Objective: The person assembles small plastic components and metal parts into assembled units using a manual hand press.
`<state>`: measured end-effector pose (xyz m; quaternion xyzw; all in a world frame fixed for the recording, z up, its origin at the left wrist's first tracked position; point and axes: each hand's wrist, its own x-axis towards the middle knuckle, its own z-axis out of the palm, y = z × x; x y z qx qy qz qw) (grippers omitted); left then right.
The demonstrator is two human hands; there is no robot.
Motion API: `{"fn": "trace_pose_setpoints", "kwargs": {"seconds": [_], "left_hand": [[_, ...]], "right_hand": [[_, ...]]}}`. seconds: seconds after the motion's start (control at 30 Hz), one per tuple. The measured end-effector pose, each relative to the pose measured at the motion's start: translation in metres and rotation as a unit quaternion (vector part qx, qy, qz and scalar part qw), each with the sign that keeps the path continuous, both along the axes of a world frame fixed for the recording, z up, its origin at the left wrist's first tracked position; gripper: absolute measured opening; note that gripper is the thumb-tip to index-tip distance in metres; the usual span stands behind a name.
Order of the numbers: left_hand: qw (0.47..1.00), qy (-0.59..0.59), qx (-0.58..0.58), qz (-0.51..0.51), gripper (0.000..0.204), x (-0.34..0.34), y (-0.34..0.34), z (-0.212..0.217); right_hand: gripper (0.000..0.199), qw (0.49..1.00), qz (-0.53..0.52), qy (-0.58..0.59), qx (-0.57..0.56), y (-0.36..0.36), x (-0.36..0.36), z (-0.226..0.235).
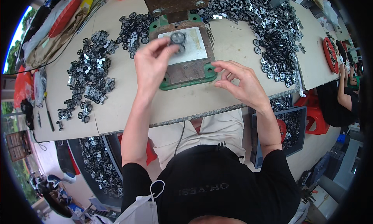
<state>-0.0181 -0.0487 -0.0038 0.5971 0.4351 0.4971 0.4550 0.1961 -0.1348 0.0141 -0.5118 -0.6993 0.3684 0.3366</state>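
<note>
My left hand (152,64) is over the press base, its thumb and fingers pinched on a small wheeled part (178,38) with black wheels, smeared by motion. Beneath it lies a white sheet (196,49) on the brown metal plate (184,73) of the green press base (188,85). My right hand (243,82) is beside the base's near right corner, thumb and fingers apart, with nothing seen between them. The brown press head (175,2) stands above the far side of the plate.
Wheeled parts (93,68) are heaped on the table's left, with loose wheels (276,70) and a big pile of small metal parts (248,8) to the right. Bins (301,127) of parts stand below the table edge. A screwdriver (49,117) lies far left. Another person (344,95) sits at right.
</note>
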Motion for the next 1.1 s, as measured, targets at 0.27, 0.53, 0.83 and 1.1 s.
{"fn": "trace_pose_setpoints", "kwargs": {"seconds": [0.27,0.53,0.83,1.1], "left_hand": [[0.994,0.092,0.009,0.064,0.026,0.005,0.027,-0.025],[0.987,0.127,0.068,0.070,0.025,0.009,0.028,-0.025],[0.971,0.133,0.180,0.082,0.021,0.011,0.025,-0.022],[0.978,0.133,0.136,0.084,0.018,0.001,0.005,-0.021]], "right_hand": [[0.040,0.998,-0.046,-0.027,-0.025,-0.015,0.020,-0.012],[0.035,0.994,-0.076,-0.070,0.037,-0.001,0.048,0.007],[0.031,0.954,-0.068,-0.089,0.278,0.069,0.113,0.218],[0.049,0.934,-0.101,0.138,0.313,0.162,0.051,0.356]]}}
